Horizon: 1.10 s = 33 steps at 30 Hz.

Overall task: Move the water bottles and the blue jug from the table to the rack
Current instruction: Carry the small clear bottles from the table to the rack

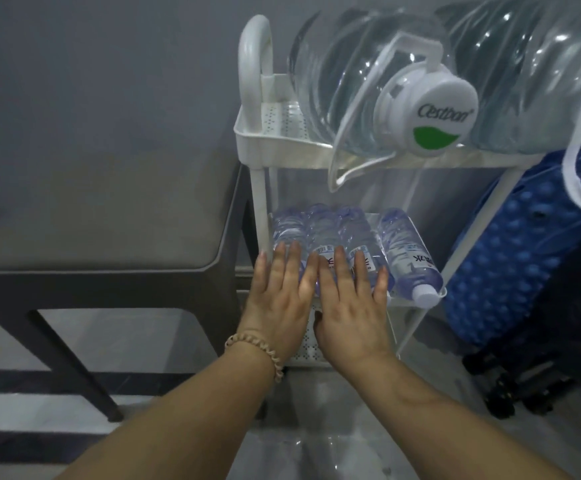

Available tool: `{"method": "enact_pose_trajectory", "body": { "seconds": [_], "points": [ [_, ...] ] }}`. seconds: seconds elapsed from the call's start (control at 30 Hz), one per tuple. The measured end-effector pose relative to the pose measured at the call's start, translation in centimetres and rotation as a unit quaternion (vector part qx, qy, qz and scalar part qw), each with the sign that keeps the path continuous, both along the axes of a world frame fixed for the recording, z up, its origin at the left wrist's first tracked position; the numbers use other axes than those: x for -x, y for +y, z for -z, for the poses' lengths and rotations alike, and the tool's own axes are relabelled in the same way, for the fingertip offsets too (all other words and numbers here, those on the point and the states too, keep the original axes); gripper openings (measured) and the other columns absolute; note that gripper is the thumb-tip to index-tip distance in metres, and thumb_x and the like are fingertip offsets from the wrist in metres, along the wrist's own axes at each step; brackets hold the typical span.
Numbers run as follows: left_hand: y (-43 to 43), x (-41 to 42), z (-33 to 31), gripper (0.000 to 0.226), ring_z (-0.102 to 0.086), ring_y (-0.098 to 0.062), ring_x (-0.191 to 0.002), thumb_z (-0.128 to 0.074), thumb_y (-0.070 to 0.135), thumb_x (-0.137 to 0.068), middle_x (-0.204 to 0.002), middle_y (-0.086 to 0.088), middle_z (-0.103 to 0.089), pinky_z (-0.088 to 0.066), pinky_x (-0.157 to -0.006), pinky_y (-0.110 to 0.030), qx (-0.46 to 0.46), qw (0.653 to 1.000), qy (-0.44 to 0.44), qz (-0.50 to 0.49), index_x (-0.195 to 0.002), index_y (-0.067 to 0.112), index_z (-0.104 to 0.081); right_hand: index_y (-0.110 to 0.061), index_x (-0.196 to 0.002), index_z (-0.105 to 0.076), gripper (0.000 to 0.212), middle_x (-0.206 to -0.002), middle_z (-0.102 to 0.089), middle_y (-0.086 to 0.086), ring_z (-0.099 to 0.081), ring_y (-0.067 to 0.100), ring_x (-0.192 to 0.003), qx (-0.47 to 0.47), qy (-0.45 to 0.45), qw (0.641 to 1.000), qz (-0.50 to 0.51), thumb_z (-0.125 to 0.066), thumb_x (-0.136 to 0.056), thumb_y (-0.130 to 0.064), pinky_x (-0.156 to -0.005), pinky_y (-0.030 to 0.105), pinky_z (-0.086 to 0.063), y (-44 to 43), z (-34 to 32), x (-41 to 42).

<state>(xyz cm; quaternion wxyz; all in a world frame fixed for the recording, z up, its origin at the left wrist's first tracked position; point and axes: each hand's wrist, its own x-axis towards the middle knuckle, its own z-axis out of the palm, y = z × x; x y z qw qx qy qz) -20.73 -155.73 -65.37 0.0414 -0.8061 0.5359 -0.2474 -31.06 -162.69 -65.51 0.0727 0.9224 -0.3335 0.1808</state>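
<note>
Fingers (284,261) of left hand (277,303) and right hand (351,306) lie flat and spread, grasping nothing, on small water bottles (337,237) lying on white rack's (258,129) mid shelf. Above fingers, clear jugs (368,84) on top shelf; table (102,216) to their left.

The rack (252,126) looks like white plastic, smooth with a faint sheen, its shelves punched with small holes. The small water bottles (351,244) on the middle shelf are clear, ribbed plastic with glossy printed labels. The big jugs (358,84) on top are clear, shiny plastic, catching bright highlights; one has a matt white cap (436,114). The desk (102,216) has a matt, smooth grey top. The blue bag (511,251) looks like bumpy textured plastic. The floor (334,427) is glossy tile.
</note>
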Motion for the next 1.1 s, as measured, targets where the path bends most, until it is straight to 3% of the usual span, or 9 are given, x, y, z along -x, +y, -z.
{"method": "enact_pose_trajectory", "body": {
  "seconds": [0.2,0.37,0.47,0.57,0.63,0.7,0.83,0.93,1.1],
  "points": [
    [2.5,2.4,-3.2,0.068,0.011,-0.042,-0.139,-0.01,0.029,-0.088,-0.154,-0.023,0.004,0.026,-0.102,-0.057,-0.041,0.995,0.086,0.005,-0.137,-0.001,0.026,-0.008,-0.146,-0.029,0.078,-0.151,-0.027,0.021,-0.022,0.043,-0.138,-0.022,0.031,0.999,0.011,-0.065,-0.079,-0.025,-0.109,0.065,-0.014,3.1,-3.9,1.6],
    [9.5,5.8,-12.1,0.067,0.036,-0.04,-0.129,-0.007,0.028,-0.088,-0.141,-0.024,0.036,0.032,-0.098,-0.056,-0.138,0.975,0.173,-0.015,-0.134,0.0,0.035,-0.006,-0.145,-0.03,0.081,-0.149,-0.03,0.022,-0.026,0.043,-0.137,-0.074,0.116,0.99,-0.011,-0.068,-0.076,-0.027,-0.109,0.065,-0.016,9.5,-11.9,4.5],
    [14.2,7.5,-18.9,0.068,0.038,-0.039,-0.128,-0.011,0.025,-0.09,-0.138,-0.021,0.042,0.033,-0.097,-0.054,-0.185,0.956,0.225,-0.026,-0.131,0.003,0.039,-0.005,-0.143,-0.033,0.086,-0.149,-0.032,0.021,-0.027,0.039,-0.138,-0.118,0.133,0.983,-0.043,-0.074,-0.071,-0.027,-0.108,0.058,-0.019,14.0,-18.9,6.1],
    [18.9,8.4,-28.4,0.076,0.015,-0.04,-0.138,-0.032,0.023,-0.089,-0.15,-0.023,0.02,0.022,-0.106,-0.056,-0.186,0.954,0.234,-0.013,-0.139,0.005,0.023,-0.006,-0.139,-0.043,0.086,-0.145,-0.039,0.019,-0.033,0.035,-0.135,-0.162,0.128,0.978,-0.037,-0.08,-0.063,-0.023,-0.106,0.051,-0.021,18.2,-28.5,7.5],
    [21.2,8.9,-34.6,0.084,-0.022,-0.039,-0.138,-0.062,0.023,-0.075,-0.15,-0.023,-0.022,-0.005,-0.112,-0.056,-0.158,0.946,0.284,-0.01,-0.144,0.007,-0.017,-0.006,-0.137,-0.046,0.086,-0.144,-0.041,0.018,-0.035,0.033,-0.134,-0.169,0.112,0.978,-0.041,-0.082,-0.061,-0.023,-0.107,0.052,-0.023,20.1,-34.5,8.2],
    [22.6,8.7,-41.3,0.081,-0.04,-0.033,-0.131,-0.074,0.023,-0.065,-0.142,-0.017,-0.042,-0.019,-0.108,-0.056,-0.124,0.951,0.284,0.013,-0.137,0.009,-0.04,-0.007,-0.137,-0.046,0.084,-0.145,-0.041,0.016,-0.035,0.031,-0.135,-0.156,0.091,0.982,-0.052,-0.081,-0.063,-0.025,-0.109,0.055,-0.027,21.2,-40.9,9.0],
    [23.5,9.0,-52.8,0.063,-0.035,-0.027,-0.135,-0.055,0.037,-0.084,-0.146,-0.011,-0.038,-0.016,-0.11,-0.053,-0.033,0.976,0.215,0.018,-0.14,0.014,-0.038,-0.008,-0.136,-0.047,0.069,-0.145,-0.042,0.014,-0.035,0.032,-0.135,-0.078,0.031,0.993,-0.084,-0.072,-0.077,-0.031,-0.109,0.057,-0.026,21.7,-51.9,11.1],
    [24.2,10.6,-58.7,0.06,-0.02,-0.023,-0.141,-0.032,0.044,-0.093,-0.153,-0.007,-0.025,-0.001,-0.112,-0.048,0.001,0.986,0.164,-0.001,-0.146,0.019,-0.023,-0.01,-0.14,-0.041,0.059,-0.148,-0.037,0.012,-0.03,0.03,-0.138,-0.037,0.001,0.995,-0.096,-0.044,-0.089,-0.039,-0.112,0.052,-0.015,22.2,-57.2,13.1],
    [29.1,17.3,-63.6,0.061,-0.019,-0.023,-0.141,-0.032,0.047,-0.093,-0.154,-0.006,-0.023,-0.002,-0.112,-0.05,0.064,0.989,0.118,-0.06,-0.147,0.022,-0.02,-0.014,-0.144,-0.033,0.059,-0.152,-0.029,0.008,-0.017,0.024,-0.142,-0.02,-0.034,0.989,-0.144,-0.027,-0.095,-0.046,-0.113,0.05,-0.009,24.7,-62.4,17.9]
  ]
}}
